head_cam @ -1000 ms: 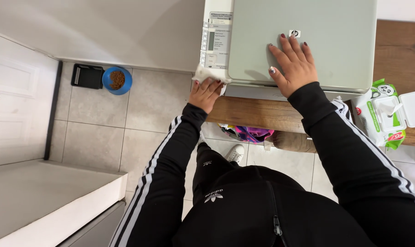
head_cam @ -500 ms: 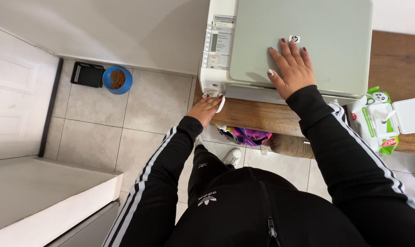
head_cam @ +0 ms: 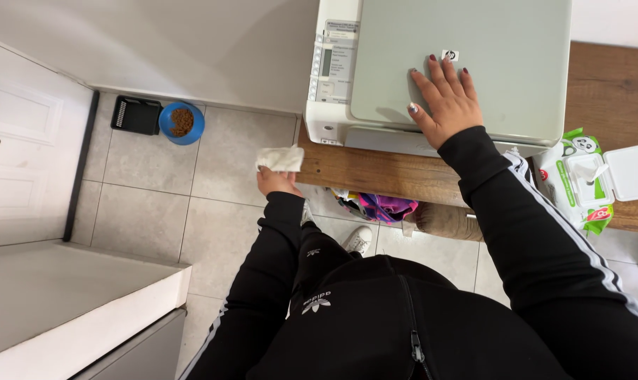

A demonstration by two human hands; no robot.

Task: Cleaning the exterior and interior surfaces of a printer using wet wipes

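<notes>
- Head camera, looking straight down: the left hand (head_cam: 276, 181) is closed around a crumpled white wet wipe (head_cam: 280, 158), holding it in the air over the grey tiled floor (head_cam: 150, 190), just off the left corner of the wooden table (head_cam: 403, 176) and apart from the printer (head_cam: 375, 70).
- Right hand (head_cam: 447, 102) lies flat with fingers spread on the printer's pale green lid (head_cam: 488, 42), gripping nothing.
- White printer body stands on the table, its button panel (head_cam: 331, 63) along the left side.
- Green-and-white wet wipe pack (head_cam: 579, 183) sits on the table right of the printer, its white flap lid (head_cam: 632, 172) open.
- Blue pet food bowl (head_cam: 181, 122) sits on the floor beside a black tray (head_cam: 134, 115), near the wall.
</notes>
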